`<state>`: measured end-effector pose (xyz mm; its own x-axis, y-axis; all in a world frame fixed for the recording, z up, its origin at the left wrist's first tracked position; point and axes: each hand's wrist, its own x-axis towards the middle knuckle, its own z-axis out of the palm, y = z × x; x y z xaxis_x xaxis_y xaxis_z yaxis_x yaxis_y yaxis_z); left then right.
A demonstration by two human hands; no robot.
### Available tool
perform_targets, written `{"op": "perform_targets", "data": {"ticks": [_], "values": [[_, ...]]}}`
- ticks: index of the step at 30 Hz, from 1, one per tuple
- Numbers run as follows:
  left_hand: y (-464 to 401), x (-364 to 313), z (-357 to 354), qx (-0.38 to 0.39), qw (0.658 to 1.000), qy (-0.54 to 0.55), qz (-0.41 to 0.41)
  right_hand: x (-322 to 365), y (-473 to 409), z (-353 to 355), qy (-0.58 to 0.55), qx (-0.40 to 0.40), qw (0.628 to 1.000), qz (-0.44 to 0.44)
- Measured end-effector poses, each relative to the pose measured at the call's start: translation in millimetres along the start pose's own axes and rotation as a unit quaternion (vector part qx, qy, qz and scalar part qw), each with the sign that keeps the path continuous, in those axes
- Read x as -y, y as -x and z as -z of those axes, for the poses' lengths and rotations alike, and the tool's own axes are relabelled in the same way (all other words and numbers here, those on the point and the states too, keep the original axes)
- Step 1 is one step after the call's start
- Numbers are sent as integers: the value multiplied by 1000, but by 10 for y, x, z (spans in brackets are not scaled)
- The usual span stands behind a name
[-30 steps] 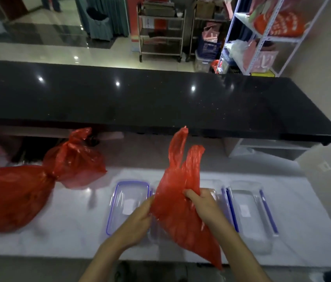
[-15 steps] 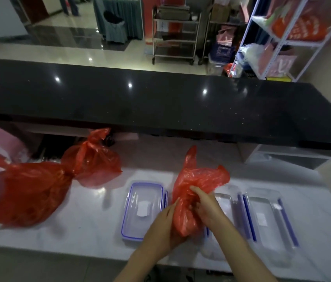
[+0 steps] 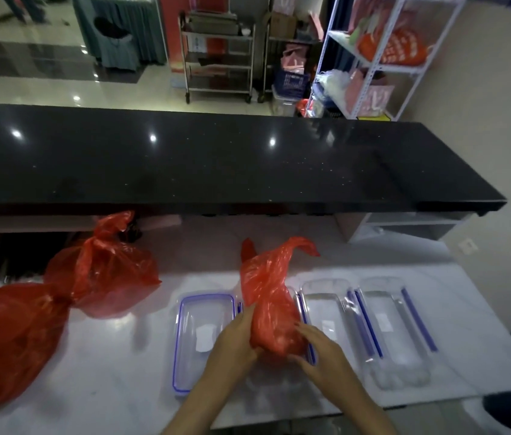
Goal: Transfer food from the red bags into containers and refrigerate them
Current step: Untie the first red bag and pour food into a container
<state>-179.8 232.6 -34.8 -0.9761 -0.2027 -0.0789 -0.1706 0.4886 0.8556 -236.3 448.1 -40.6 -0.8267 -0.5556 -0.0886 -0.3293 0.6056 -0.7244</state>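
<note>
Nearest, on the white counter (image 3: 97,368): left hand (image 3: 235,337) and right hand (image 3: 323,350) either side of a small red bag (image 3: 271,296). Left grip curled into the bag's lower left flank, holding the plastic; right grip flatter, fingers against the bag's lower right side, whether pinching or only pressing cannot tell. Bag slumped over a clear container whose blue edge (image 3: 309,337) shows at its right, handles flopped up and back. Contents hidden by the red plastic.

Beside it, a blue-rimmed lid or tray (image 3: 204,337) to the left, seemingly bare but for a white label. To the right, two more clear containers (image 3: 326,312) and (image 3: 395,328), no food visible inside.

Further left, two larger red bags: one (image 3: 12,340) at the counter's edge, one (image 3: 106,271) behind it, knotted at the top.

Beyond, a raised black counter (image 3: 216,158).

Judgement: early stage. Nothing visibly decanted, first bag likely being opened or emptied, two bags untouched, lidding and refrigerating all left.
</note>
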Motion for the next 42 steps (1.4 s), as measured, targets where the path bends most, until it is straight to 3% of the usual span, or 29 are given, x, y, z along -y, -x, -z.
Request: {"op": "perform_targets", "data": {"ticks": [3, 9, 13, 17, 22, 25, 29, 32, 34, 37, 42], "values": [[-22, -59, 30, -1, 1000, 16, -7, 36, -27, -2, -39, -76, 996, -2], [107, -116, 117, 27, 999, 19, 17, 186, -17, 133, -77, -118, 990, 13], [123, -248, 107, -31, 997, 64, 38, 340, 7, 127, -146, -172, 974, 10], [143, -250, 64, -54, 997, 26, 52, 285, -36, 46, -139, -181, 972, -58], [221, -151, 103, -32, 995, -98, 12, 233, -9, -13, -153, -84, 982, -67], [223, -145, 119, -54, 989, -135, -20, 221, 10, -37, -105, -123, 986, -49], [231, -209, 168, -105, 988, -104, -48, 271, -6, 74, -124, -195, 972, -28], [239, -271, 238, -61, 995, -47, -65, 352, -7, 118, -121, -219, 968, 6], [239, -254, 239, -21, 990, -97, -104, 349, -17, 91, -151, -204, 967, -4], [228, -227, 220, -30, 983, -134, -124, 365, -11, 72, -144, -169, 975, -5], [222, -280, 249, -95, 980, -3, -177, 452, -9, 124, -96, -220, 969, 55]]}}
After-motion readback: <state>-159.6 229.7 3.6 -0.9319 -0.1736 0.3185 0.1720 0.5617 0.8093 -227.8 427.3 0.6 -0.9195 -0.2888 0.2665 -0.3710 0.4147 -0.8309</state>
